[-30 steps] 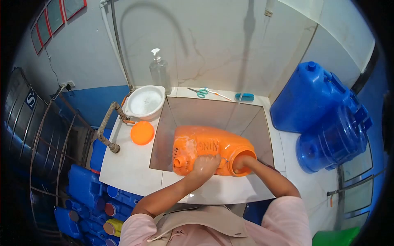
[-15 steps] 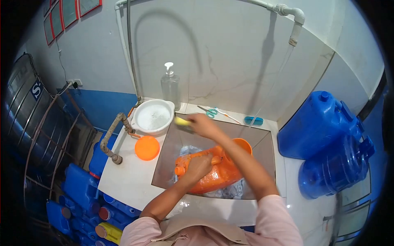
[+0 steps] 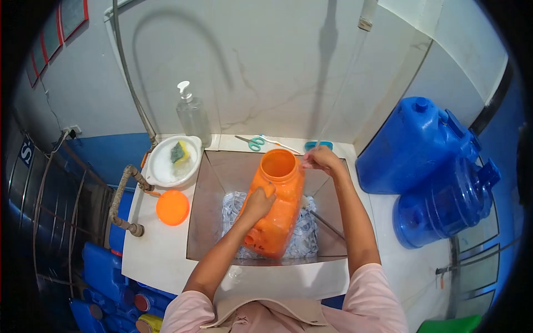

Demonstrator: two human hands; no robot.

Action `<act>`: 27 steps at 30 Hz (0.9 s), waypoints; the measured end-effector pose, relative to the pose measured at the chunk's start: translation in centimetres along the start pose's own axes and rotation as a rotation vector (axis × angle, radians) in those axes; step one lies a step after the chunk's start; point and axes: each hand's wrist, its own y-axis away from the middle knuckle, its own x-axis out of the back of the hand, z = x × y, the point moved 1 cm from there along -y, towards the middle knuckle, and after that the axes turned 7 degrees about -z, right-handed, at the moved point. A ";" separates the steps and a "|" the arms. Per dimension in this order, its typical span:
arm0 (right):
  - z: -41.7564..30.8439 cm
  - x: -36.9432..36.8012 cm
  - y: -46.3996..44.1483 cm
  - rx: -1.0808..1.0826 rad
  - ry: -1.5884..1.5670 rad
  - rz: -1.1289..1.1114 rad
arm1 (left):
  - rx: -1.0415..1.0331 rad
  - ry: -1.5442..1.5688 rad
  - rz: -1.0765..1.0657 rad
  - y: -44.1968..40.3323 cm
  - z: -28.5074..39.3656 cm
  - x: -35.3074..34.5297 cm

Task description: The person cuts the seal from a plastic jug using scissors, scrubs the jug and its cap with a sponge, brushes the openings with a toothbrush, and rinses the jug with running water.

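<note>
So the jug (image 3: 283,208) is bright orange plastic, wet and shiny, with a wide round mouth (image 3: 279,165) that's wide open, facing up. There's a small spout (image 3: 254,238) down at the near end, plus some dark marks beside it. It's tilted, held in the sink (image 3: 201,233), over some crumpled-looking pale blue stuff (image 3: 307,233). Can't tell if it's touching the bottom.

Left hand (image 3: 260,204) has a firm grip on the jug's handle, fingers wrapped round. Right hand (image 3: 322,160) is just beside the mouth, fingers curled, by a thin stream of water; can't tell if it's gripping anything or touching the rim. A dark rod (image 3: 327,223) slants through the sink, right of the jug.

Orange lid (image 3: 172,208) lies flat on the counter (image 3: 158,250) to the left. Behind it there's a white bowl (image 3: 154,171) of suds with a yellow and green sponge (image 3: 180,153) in it, then a clear pump bottle (image 3: 194,117). Scissors (image 3: 255,145), a toothbrush (image 3: 281,145) and a teal brush (image 3: 318,146) sit along the back ledge. Two big blue containers (image 3: 413,147) stand off to the right.
</note>
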 end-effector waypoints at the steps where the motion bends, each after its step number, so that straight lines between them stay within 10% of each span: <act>1: 0.1 0.0 0.1 -0.001 -0.005 0.007 | -0.003 -0.004 -0.007 -0.5 -0.4 -0.5; 16: -2.4 1.0 0.0 0.041 -0.141 -0.118 | -0.341 -0.677 -0.026 -2.1 1.9 -0.4; 21: -1.8 1.0 -0.8 0.084 -0.281 -0.063 | -0.560 -0.906 0.484 -4.4 2.7 -4.4; 27: -2.4 0.7 -0.1 0.041 -0.297 -0.092 | -0.813 -1.039 0.572 -5.8 3.9 -8.4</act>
